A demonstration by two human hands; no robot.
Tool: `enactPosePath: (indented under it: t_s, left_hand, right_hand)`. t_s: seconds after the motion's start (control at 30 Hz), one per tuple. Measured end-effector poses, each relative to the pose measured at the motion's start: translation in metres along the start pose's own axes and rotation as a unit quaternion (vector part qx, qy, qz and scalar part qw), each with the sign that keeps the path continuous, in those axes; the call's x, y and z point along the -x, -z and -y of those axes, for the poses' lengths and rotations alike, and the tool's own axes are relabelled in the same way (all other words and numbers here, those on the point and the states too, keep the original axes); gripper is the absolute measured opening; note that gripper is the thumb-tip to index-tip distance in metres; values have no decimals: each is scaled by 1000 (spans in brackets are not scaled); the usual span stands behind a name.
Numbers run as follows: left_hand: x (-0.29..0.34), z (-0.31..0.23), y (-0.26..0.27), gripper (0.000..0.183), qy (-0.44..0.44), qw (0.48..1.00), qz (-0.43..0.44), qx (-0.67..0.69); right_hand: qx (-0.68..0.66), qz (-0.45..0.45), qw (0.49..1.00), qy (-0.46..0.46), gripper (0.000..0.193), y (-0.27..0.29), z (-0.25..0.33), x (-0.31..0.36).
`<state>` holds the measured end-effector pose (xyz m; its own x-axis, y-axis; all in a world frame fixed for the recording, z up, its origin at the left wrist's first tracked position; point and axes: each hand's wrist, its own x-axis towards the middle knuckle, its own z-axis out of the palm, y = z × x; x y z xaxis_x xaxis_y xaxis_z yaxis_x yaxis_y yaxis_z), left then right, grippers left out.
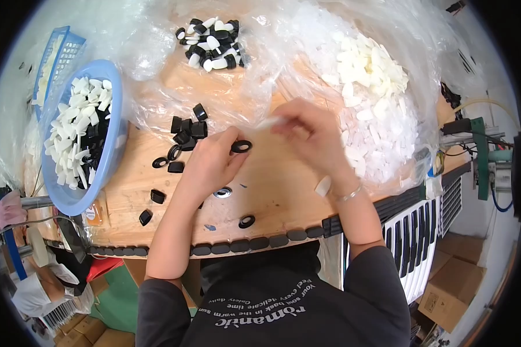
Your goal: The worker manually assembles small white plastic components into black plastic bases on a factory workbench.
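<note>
My left hand (211,159) pinches a small black oval ring-shaped cap (241,146) between thumb and fingers, its opening turned up. My right hand (309,130) is blurred by motion. At its fingertips a smeared white plastic piece (268,123) shows, pointing toward the left hand. Several loose black caps (186,126) lie on the wooden table (283,185) beyond and left of my left hand. A single black cap (247,221) lies nearer to me. One white flat piece (323,185) sits by my right wrist.
A blue basin (117,115) of white and black pieces stands at the left. Mixed black and white parts (214,46) are heaped at the back. White pieces (382,127) pile on plastic film at the right. Dark pads (257,242) line the table's near edge.
</note>
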<state>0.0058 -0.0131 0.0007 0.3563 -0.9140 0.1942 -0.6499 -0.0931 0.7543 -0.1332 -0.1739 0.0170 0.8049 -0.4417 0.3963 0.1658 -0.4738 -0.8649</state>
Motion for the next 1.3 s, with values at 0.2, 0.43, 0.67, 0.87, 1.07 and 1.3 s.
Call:
enactPosePath:
  t_s: [0.2,0.43,0.67,0.87,1.07,1.3]
  left_hand:
    - [1,-7,9,25,-12,999,-40,26]
    - [2,-4,9,29,-56,994,-77,60]
    - [1,-4,-6,22,1,973,-157,170]
    - [0,5,-15,14,-13,949,-197,245]
    - [6,0,-9,13,9,959,-150,242]
    - [8,-9,-12,8,-21,967,-144,209]
  right_hand:
    - [87,42,981,165,23,-25,-2,0]
    - [130,57,976,164,24,-28,3,-1]
    - [-118,69,988,-66,16,-28,-4,6]
    - [-268,27,958,-98,24,-42,-7,10]
    - [-234,54,966,-99,20,-39,-6,8]
    - [-274,-61,959,-30,37,-47,-1,13]
